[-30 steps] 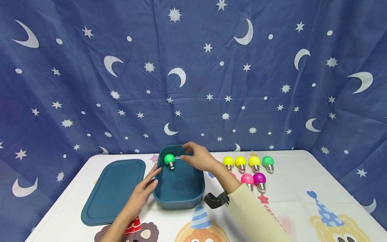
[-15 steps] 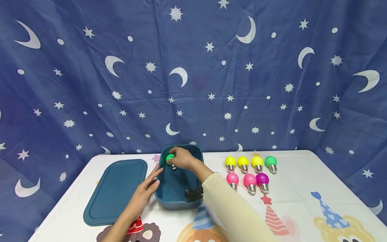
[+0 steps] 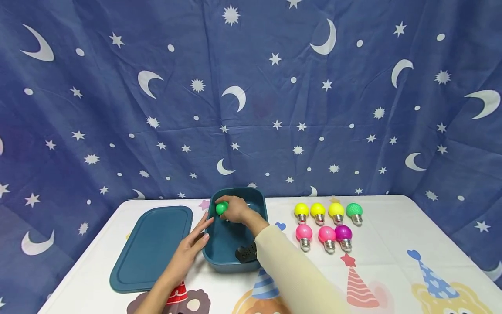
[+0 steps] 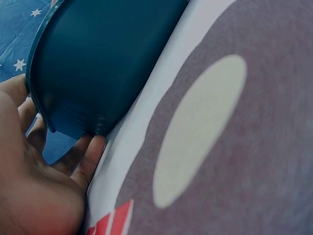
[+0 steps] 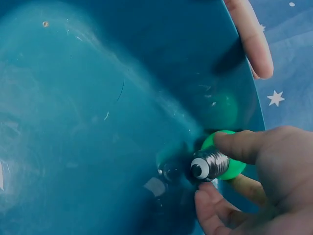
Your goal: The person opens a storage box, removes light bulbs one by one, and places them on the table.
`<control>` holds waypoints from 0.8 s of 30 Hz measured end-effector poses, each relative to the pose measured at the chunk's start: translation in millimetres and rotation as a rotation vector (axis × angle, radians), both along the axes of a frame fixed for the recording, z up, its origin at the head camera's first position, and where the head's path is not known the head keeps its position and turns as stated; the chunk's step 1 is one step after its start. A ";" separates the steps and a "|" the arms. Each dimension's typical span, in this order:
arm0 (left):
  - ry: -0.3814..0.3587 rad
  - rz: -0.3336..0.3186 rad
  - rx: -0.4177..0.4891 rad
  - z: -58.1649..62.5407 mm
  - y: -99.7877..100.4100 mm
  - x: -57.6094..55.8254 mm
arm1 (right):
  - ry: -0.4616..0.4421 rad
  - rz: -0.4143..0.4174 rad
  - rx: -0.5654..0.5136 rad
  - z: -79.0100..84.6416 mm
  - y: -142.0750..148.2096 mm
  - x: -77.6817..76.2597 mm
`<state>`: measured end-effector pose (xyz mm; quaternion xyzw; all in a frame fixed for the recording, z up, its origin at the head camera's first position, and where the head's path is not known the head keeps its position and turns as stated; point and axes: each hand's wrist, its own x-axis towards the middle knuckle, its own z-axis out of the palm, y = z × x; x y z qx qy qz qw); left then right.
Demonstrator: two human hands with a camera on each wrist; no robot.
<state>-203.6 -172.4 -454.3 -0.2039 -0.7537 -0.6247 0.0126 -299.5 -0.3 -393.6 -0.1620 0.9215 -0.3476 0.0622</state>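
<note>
In the head view, my right hand (image 3: 236,210) reaches down into a dark teal box (image 3: 225,244). Its thumb and fingers pinch a green light bulb (image 3: 222,207) near the box's far left corner. The right wrist view shows the bulb's silver screw base (image 5: 209,164) pointing away from the palm, beside the box wall. My left hand (image 3: 185,256) rests against the outside of the box's left wall with fairly straight fingers. Close up in the left wrist view, fingertips (image 4: 93,149) lie along the lower edge of the box.
Left of the box lies a flat teal lid (image 3: 153,248). To the right, several bulbs stand in two rows, among them a yellow bulb (image 3: 301,209), a textured green bulb (image 3: 354,209), a pink bulb (image 3: 303,232) and a purple bulb (image 3: 343,233). A starry curtain (image 3: 259,109) hangs behind.
My right hand has moved left from the box's far right side and taken hold of the green bulb lying inside. The left hand stays at the box wall.
</note>
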 end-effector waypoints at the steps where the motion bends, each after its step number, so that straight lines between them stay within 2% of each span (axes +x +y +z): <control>1: 0.000 0.000 0.001 0.8 0.2 0.5 | 0.007 -0.003 -0.008 -0.8 0.0 -0.4; 11: -0.013 -0.010 0.006 1.8 -0.7 1.0 | 0.074 0.016 0.046 -6.4 -1.1 -3.4; 19: -0.025 0.008 -0.010 1.6 0.3 -0.4 | 0.126 0.047 0.077 18.3 11.0 -0.3; 24: -0.034 0.018 -0.006 0.6 -0.8 -0.2 | 0.161 0.073 0.066 34.2 23.0 7.8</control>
